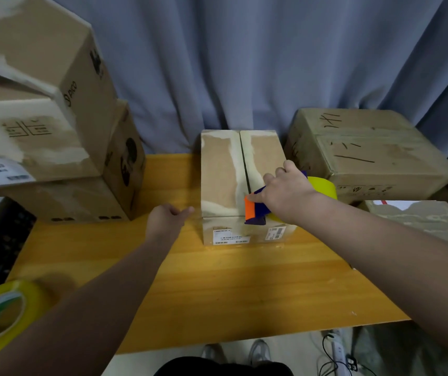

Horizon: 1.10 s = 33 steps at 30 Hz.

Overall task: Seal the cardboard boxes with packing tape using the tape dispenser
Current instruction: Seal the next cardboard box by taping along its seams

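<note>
Gripping the tape dispenser (255, 210) with the right hand (285, 191) at the near top edge of the box (221, 172), frame centre; hovering the left hand (165, 219), loosely curled and empty, just left of it.

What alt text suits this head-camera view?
A person's right hand grips a blue-and-orange tape dispenser at the near edge of a small brown cardboard box on a yellow wooden table; the left hand hovers beside it.

The wooden table (217, 280) carries a small box (223, 172), stacked boxes (68, 199) (left) and a tape roll (0, 310).
</note>
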### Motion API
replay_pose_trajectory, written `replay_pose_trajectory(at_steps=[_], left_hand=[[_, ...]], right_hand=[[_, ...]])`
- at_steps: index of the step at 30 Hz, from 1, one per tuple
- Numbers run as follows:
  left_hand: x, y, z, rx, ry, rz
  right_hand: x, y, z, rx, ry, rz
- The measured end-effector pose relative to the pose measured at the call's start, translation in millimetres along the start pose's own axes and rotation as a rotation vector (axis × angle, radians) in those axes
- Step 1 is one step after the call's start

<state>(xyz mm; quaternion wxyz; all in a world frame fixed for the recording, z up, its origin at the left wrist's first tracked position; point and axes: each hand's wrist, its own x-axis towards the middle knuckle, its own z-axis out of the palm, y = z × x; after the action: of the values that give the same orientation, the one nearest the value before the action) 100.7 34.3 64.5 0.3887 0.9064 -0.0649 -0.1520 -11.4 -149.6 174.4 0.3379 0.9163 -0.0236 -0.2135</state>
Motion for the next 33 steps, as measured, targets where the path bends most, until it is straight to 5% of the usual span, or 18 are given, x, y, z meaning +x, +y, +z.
replay_pose_trajectory(at_steps=[17,26,33], left_hand=[[12,-20,19,-0.072,-0.029,-0.008],[13,-21,30,-0.378,-0.372,-0.443],[14,-22,33,-0.394,-0.468,-0.533]], right_hand=[[11,-7,2,0.029,-0.092,-0.007],[8,-15,4,0.046,-0.085,0.028],[7,-17,5,0.048,-0.068,0.042]])
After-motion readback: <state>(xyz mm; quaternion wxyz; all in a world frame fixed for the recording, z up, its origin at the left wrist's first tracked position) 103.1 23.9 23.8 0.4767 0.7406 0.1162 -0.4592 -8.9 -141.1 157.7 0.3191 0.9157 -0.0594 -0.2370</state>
